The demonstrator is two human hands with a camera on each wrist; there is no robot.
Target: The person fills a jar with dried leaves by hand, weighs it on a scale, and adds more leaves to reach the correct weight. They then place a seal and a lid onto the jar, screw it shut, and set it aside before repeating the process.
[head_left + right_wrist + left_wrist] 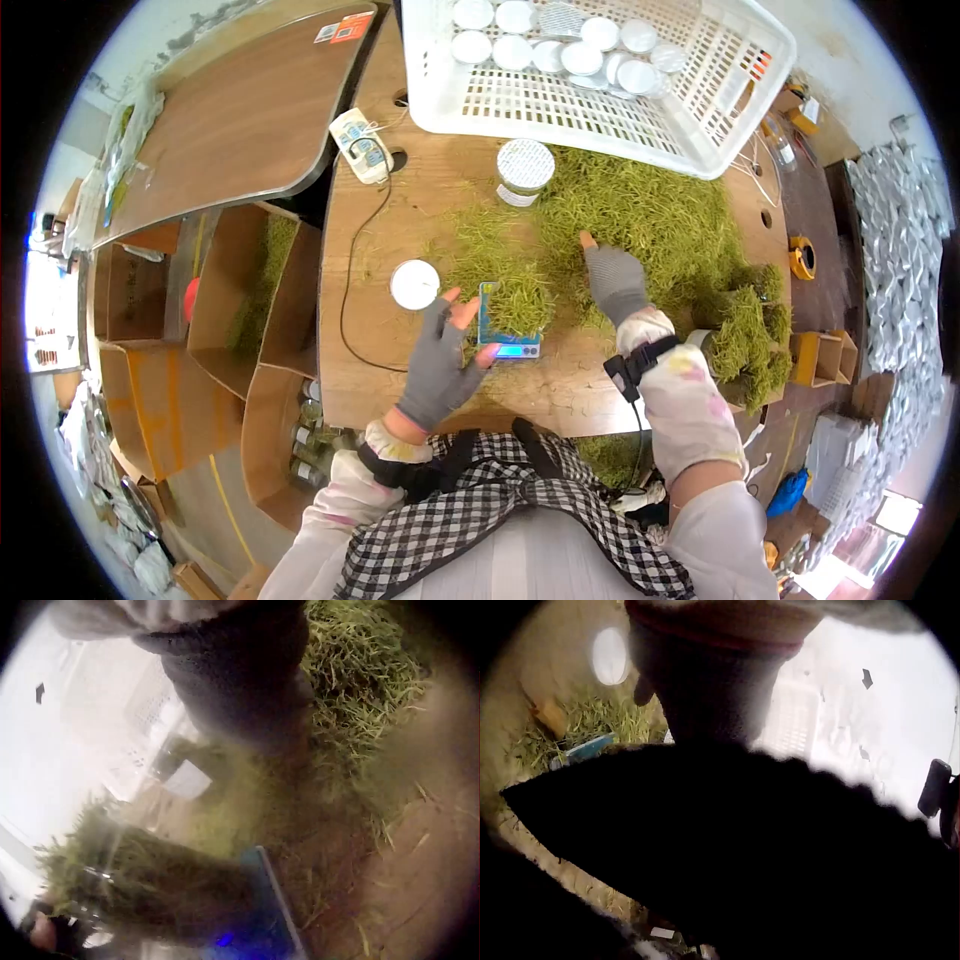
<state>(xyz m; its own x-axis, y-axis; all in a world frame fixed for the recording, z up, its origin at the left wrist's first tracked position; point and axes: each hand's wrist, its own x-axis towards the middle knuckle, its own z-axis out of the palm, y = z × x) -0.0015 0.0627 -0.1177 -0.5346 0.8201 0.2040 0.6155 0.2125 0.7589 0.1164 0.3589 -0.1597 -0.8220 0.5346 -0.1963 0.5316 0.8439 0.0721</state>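
In the head view my left hand point(440, 355), in a grey fingerless glove, is spread with fingertips and thumb beside a blue scale point(517, 351) with a lit display. Dried green strands point(520, 303) are heaped on the scale; the right wrist view shows them in a clear jar point(142, 877). My right hand point(617, 283), gloved alike, is over the left edge of a large pile of strands point(660, 205); one fingertip shows, the other fingers are hidden. The left wrist view is mostly blocked by something dark, with the scale point(590, 748) at its left.
A white lid point(414, 285) lies left of the scale. Behind stands a lidded jar point(525, 172). A white basket point(570, 122) holding several round lids is at the back. Stuffed jars point(745, 350) stand right. A power strip point(361, 146) and its cable lie left, above cardboard boxes point(230, 290).
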